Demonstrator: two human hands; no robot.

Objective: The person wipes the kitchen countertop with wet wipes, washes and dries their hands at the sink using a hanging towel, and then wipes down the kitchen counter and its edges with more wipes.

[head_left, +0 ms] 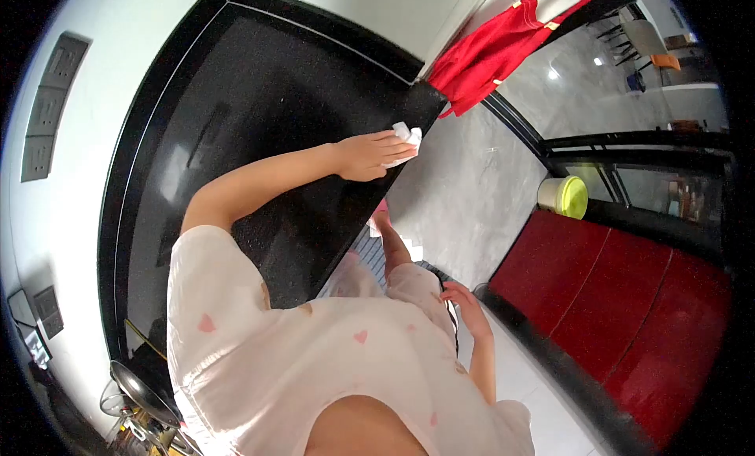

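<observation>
My left hand (368, 155) reaches over a glossy black countertop (267, 102). Its fingers lie over a crumpled white cloth (406, 138), pressing it against the surface close to the counter's edge. The cloth sticks out beyond the fingertips, and part of it is under the hand. My right hand (467, 305) hangs low beside my thigh, its fingers loosely stretched and apart, holding nothing that shows.
A red apron-like cloth (491, 55) hangs just past the counter corner. Dark red cabinet fronts (590, 291) stand on the right, with a bucket (562, 196) with a yellow-green lid near them. A pan (141, 389) sits at lower left, below wall sockets (51, 110).
</observation>
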